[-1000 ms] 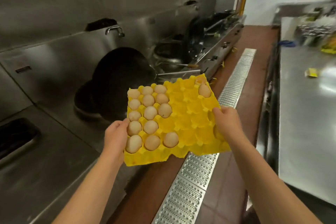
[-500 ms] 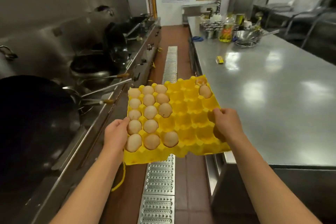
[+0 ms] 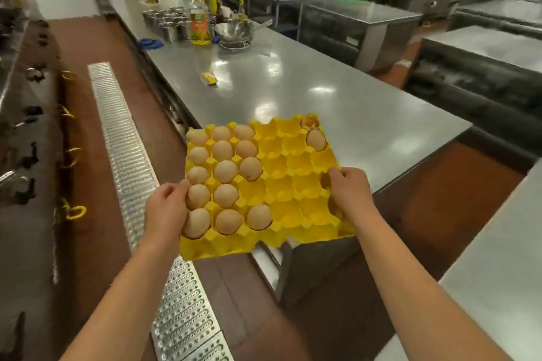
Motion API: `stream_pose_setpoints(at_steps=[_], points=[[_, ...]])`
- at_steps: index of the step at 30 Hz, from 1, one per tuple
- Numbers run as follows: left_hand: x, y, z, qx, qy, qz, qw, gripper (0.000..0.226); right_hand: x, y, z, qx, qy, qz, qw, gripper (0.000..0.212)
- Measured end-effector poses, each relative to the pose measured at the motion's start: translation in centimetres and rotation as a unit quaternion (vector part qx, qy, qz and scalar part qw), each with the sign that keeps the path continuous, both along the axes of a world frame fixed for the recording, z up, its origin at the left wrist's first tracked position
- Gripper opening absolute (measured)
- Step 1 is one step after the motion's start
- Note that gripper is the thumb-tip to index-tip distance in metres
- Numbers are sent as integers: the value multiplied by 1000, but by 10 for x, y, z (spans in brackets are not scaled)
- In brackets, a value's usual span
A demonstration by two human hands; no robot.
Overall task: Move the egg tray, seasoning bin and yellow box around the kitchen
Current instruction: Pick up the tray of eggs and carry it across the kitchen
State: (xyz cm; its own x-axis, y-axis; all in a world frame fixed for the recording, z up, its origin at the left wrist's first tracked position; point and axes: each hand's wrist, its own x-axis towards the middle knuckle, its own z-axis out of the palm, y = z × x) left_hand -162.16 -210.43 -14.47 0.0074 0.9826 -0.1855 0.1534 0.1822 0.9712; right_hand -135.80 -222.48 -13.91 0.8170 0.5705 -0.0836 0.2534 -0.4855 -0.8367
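Commercial kitchen: long steel worktables, floor drain grate.

Bright yellow egg tray with pale tan eggs; silvery grey steel surface; red-brown floor; perforated silver drain grate; yellow-labelled oil bottle.

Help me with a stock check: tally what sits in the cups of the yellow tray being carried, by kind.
Whole eggs: 15 (14 grouped on the left side of the egg tray, 1 near the far right corner)
What looks like a broken shell, in the far right corner cup: 1
Total: 16
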Motion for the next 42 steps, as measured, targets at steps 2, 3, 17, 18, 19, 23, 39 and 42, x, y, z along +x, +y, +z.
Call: stream_pose_setpoints(at_steps=[2,3,17,18,19,23,39,42], points=[[31,5,-2,-9,0,-45,999,22,22,-18,0,-8,-3,-35,999,36],[46,8,-4,-12,-3,-66,998,23,32,-26,0,-9,-7,-55,998,37],[175,49,-1,-35,-10,-165,986,21,134,-27,-11,-7,-9,-144,989,39],[176,56,1,-34,-10,-159,987,20,137,-18,-10,-5,-9,-138,990,40],[176,63,2,-34,-7,-153,988,20,140,-8,-10,-3,-7,-132,991,42],[173,97,6,-45,0,-125,991,21,149,38,-11,2,6,-105,994,42],[199,212,13,-30,-20,-65,997,28,199,185,-8,7,7,-43,999,40],[212,214,14,-31,-20,-45,998,29,219,196,-6,3,5,-21,1000,39]])
